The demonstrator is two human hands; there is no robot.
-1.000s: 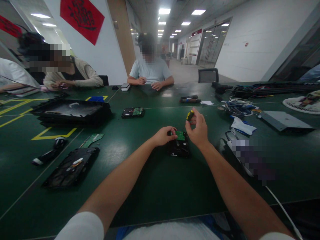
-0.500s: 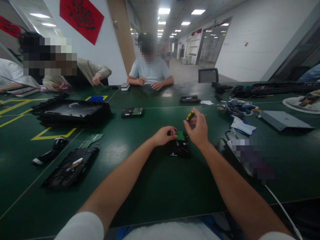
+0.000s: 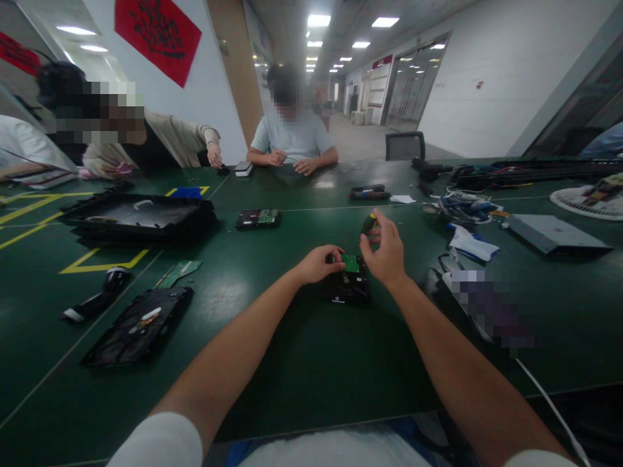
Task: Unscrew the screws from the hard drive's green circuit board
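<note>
A black hard drive (image 3: 349, 288) with a green circuit board (image 3: 350, 263) lies on the green table before me. My left hand (image 3: 321, 264) is closed on its left edge, thumb and fingers beside the board. In my right hand (image 3: 384, 251) is a screwdriver (image 3: 368, 224) with a black and yellow handle, pinched between thumb and fingers. Its thin shaft points down at the board's upper right; whether the tip touches a screw I cannot tell.
Another hard drive (image 3: 257, 218) lies farther off. Left are a black casing (image 3: 139, 344), a black stack of trays (image 3: 141, 217) and a tape-like roll (image 3: 115, 279). Right are cables (image 3: 467, 207) and a grey metal box (image 3: 555, 233). Co-workers sit opposite.
The screwdriver has turned in my right hand, its handle now more upright over the board. My left hand stays put. A co-worker at the left has reached to a small black object.
</note>
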